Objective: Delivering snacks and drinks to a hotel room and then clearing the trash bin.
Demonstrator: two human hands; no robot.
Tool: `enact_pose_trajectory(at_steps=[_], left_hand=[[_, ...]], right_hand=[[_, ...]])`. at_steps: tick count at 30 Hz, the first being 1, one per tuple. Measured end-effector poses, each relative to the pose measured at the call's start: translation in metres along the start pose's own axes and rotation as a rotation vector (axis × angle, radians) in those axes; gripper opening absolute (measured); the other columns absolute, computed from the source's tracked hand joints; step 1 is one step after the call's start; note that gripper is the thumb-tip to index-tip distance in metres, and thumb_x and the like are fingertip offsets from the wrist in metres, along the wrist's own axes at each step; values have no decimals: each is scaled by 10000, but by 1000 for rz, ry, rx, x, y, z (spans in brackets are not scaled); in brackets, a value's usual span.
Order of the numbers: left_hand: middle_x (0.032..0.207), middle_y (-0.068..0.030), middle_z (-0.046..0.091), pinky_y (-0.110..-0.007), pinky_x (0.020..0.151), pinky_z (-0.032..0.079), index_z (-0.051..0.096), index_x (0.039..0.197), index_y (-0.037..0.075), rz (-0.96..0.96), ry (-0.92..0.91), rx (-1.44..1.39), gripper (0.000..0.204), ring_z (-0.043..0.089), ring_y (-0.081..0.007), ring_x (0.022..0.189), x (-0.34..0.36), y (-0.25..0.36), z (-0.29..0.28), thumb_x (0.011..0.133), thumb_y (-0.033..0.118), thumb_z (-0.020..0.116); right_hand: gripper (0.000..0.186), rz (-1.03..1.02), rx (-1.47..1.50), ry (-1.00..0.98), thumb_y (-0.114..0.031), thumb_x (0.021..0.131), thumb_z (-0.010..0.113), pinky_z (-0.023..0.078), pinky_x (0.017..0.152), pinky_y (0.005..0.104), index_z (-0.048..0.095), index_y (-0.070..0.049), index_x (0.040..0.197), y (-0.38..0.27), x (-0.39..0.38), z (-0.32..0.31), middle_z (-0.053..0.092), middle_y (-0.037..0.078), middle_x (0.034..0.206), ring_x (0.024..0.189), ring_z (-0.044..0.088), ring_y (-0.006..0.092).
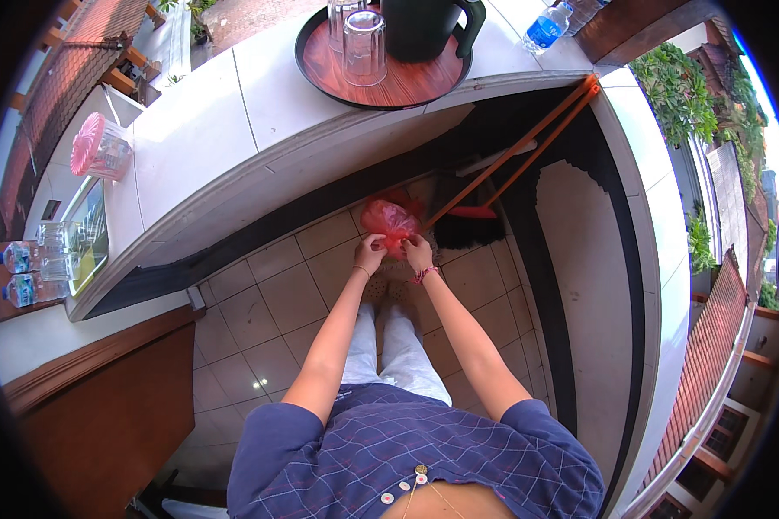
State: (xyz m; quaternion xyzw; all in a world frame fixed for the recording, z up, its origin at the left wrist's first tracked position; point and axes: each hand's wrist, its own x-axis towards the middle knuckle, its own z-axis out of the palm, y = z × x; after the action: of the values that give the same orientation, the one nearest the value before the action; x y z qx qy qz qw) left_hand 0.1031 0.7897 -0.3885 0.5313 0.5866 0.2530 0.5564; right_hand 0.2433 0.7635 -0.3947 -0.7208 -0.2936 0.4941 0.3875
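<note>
Both my arms reach down and forward to a pink plastic bag (390,217), puffed out above its gathered lower part. My left hand (370,252) pinches the bag's gathered part from the left. From the right, my right hand (417,252), with a beaded bracelet at the wrist, pinches the same part. The bag hangs over or near the tiled floor, just beyond my feet; I cannot tell whether it touches the floor. What is inside it does not show clearly.
A broom (468,227) and a long-handled dustpan (511,162) lean in the corner to the right. Above, a white tiled ledge (199,117) carries a round tray (320,73) with glasses and a dark jug, bottles and a pink-lidded jar (104,149). A brown wooden panel (104,424) stands at left.
</note>
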Motion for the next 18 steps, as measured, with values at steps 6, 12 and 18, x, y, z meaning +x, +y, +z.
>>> enact_pose_trajectory(at_steps=[6,12,18], left_hand=[[926,-97,611,-270,735,467,580,973,46,-175,-9,-120,286,590,-149,800,-36,-26,-8,688,62,584],[914,-88,611,-257,733,466,568,969,9,-231,-45,-189,240,581,-142,816,-95,-47,15,731,35,546],[842,-78,615,-249,655,469,571,961,15,-268,-29,-311,224,572,-132,726,-145,-51,32,740,44,553]], right_hand=[[245,378,22,-238,-187,831,476,480,616,273,520,-35,1018,4,-32,-19,597,91,841,719,593,173],[230,521,79,-307,-222,838,469,473,618,283,529,-62,991,9,-92,-38,598,69,834,706,577,151],[241,488,-24,-446,-216,855,449,466,681,270,516,-66,1030,8,-134,-45,588,66,888,777,571,141]])
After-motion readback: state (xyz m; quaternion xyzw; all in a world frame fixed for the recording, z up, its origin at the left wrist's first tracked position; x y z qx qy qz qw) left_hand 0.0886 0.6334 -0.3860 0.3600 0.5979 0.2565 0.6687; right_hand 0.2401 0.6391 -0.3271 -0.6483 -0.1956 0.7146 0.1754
